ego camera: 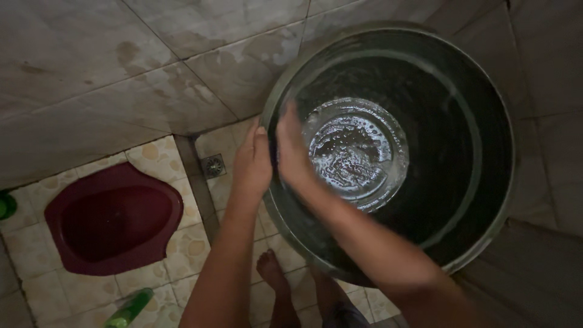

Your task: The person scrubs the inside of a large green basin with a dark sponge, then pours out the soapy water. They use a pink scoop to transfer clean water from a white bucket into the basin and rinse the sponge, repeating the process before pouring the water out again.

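The large dark bucket (461, 200) fills the frame's right. Its left rim is gripped from outside by the left hand (253, 159), while the right hand (291, 152), fingers extended, is pressed flat inside.

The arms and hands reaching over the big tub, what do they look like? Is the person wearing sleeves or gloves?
Both arms are bare as far as the picture shows: no sleeves and no gloves. The left hand and right hand show no rings or bracelets that I can make out, and no watch at either wrist. The fingers are uncovered. The light is dim, so small details may be hidden.
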